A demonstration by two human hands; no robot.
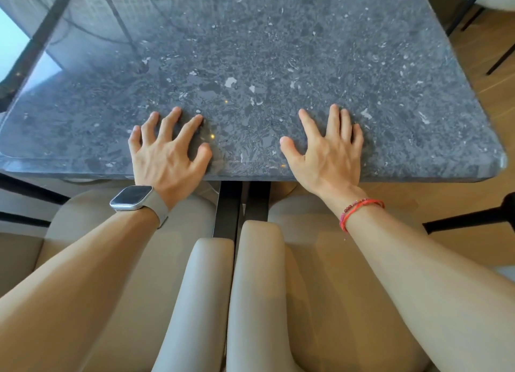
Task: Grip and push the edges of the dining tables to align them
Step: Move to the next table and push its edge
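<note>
Chairs: two beige chair backs (195, 302) stand side by side between the person and the table, and both forearms reach over them.
Wrists: a watch (132, 197) is on the left wrist and a red bracelet (359, 208) on the right.
Table base: dark posts (227, 204) drop from under the near edge, between the chairs.
Left grip (167, 151): open and palm down just inside the near edge, fingers spread and a little arched, tips on the stone; it holds nothing.
Right grip (328, 151): open and lying flatter, fingers straight on the top; it does not curl round the edge either.
Table (278, 51): dark speckled polished stone, directly ahead under both palms.
Risk, slipping: with no hold on the edge, the palms may slide across the glossy top instead of moving it.
Risk, twisting: an uneven push from the two sides would likely turn the top about its base and spoil the alignment.
Risk, tipping: weight pressed down near the edge could rock it; the chairs also crowd the stance.
Heading: the near edge runs left to right, square to the person; the right side runs away up the view.
Long axis: cannot be told, as the far edge is cut off.
Neighbouring table: none is clearly seen.
</note>
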